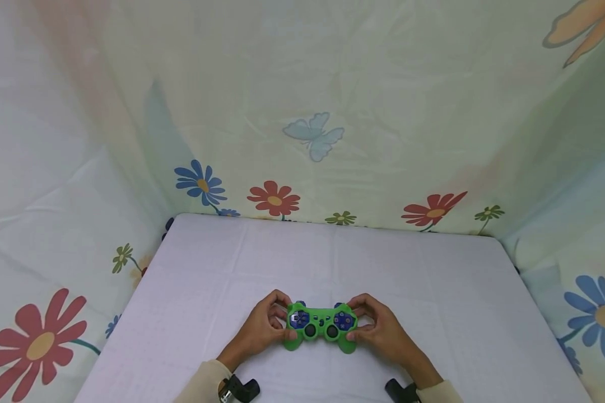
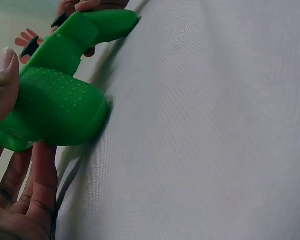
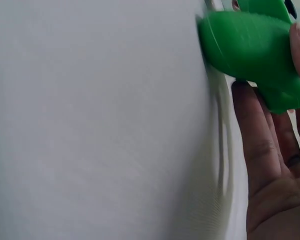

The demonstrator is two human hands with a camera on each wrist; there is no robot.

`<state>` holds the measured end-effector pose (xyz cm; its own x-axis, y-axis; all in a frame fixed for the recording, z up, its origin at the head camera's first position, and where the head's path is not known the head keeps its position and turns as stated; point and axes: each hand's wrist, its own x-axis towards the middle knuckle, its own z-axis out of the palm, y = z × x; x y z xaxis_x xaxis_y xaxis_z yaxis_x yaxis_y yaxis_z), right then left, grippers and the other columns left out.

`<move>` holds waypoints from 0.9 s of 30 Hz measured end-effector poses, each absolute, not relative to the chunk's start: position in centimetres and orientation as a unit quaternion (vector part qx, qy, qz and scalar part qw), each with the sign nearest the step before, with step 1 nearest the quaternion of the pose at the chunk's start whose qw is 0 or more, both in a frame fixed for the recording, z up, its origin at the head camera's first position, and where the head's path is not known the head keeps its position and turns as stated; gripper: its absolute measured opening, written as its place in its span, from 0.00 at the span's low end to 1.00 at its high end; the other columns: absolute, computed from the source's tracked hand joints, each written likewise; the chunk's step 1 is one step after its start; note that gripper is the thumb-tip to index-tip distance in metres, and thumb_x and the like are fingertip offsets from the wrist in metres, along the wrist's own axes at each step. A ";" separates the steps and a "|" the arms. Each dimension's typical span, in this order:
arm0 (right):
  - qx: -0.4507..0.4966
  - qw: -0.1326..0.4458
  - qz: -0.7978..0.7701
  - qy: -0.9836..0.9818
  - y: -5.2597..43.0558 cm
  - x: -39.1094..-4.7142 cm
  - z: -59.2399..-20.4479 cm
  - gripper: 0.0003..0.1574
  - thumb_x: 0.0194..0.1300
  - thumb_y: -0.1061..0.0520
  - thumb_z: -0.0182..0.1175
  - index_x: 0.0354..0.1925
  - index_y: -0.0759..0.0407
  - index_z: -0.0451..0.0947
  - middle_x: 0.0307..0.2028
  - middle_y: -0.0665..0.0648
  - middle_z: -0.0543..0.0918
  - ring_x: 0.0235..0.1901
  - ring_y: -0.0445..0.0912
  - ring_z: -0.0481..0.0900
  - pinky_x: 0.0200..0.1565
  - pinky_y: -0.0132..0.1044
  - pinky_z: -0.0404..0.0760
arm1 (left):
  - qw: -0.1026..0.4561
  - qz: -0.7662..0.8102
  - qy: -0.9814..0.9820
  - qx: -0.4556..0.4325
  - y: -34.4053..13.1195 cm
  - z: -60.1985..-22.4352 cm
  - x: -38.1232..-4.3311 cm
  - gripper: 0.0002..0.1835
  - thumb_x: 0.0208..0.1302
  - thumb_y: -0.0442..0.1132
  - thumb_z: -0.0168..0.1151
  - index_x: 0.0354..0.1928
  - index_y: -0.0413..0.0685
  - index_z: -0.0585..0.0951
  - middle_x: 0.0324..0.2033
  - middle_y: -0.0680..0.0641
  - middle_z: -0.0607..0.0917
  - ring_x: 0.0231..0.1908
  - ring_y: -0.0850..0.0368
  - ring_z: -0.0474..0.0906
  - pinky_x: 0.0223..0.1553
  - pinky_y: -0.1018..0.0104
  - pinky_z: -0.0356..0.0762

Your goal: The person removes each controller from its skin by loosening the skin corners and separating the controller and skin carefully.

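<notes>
A green game controller (image 1: 321, 314) with dark blue button areas and two black thumbsticks is between both hands, low in the middle of the head view. My left hand (image 1: 263, 324) grips its left end, thumb on the near face and fingers behind. At the opposite end my right hand (image 1: 378, 326) pinches it the same way. In the left wrist view the dotted green grip of the controller (image 2: 60, 107) comes right down to the white cloth. The right wrist view has the other grip of the controller (image 3: 255, 47) close against the cloth too.
A white cloth (image 1: 383, 268) covers the table. Hanging sheets printed with flowers and a butterfly (image 1: 315, 136) enclose the back and both sides. Each wrist wears a black camera, the left camera (image 1: 244, 389) and the right camera (image 1: 400, 390), near the beige sleeves.
</notes>
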<state>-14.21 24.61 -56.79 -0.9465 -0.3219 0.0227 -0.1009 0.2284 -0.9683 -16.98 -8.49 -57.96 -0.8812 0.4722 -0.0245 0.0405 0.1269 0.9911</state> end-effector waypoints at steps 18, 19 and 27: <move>-0.167 0.144 -0.560 0.799 25.7 -16.3 -56.2 0.34 0.51 0.55 0.85 0.51 0.60 0.77 0.46 0.60 0.83 0.43 0.44 0.85 0.44 0.34 0.87 | 0.179 0.610 0.743 0.211 -8.3 -58.1 -18.3 0.29 0.55 0.36 0.83 0.54 0.50 0.75 0.50 0.44 0.79 0.39 0.58 0.80 0.39 0.72 0.81; -0.170 0.148 -0.559 0.798 25.7 -16.4 -56.2 0.33 0.52 0.56 0.84 0.50 0.60 0.77 0.46 0.60 0.82 0.43 0.43 0.84 0.44 0.34 0.87 | 0.180 0.610 0.742 0.211 -8.3 -58.0 -18.3 0.29 0.55 0.35 0.83 0.54 0.49 0.75 0.50 0.43 0.79 0.39 0.58 0.80 0.39 0.72 0.81; -0.217 0.144 -0.555 0.790 25.9 -16.8 -56.8 0.24 0.56 0.57 0.81 0.40 0.56 0.74 0.40 0.54 0.79 0.43 0.42 0.80 0.49 0.34 0.81 | 0.184 0.596 0.754 0.205 -8.5 -57.8 -18.4 0.28 0.54 0.36 0.84 0.53 0.51 0.76 0.52 0.44 0.79 0.39 0.57 0.81 0.39 0.72 0.79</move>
<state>-16.81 25.91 -56.77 -0.8646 -0.5024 0.0128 -0.1828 0.2905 -0.9392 -18.38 -8.45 -57.84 -0.8481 0.5288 -0.0336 0.0890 0.2047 0.9748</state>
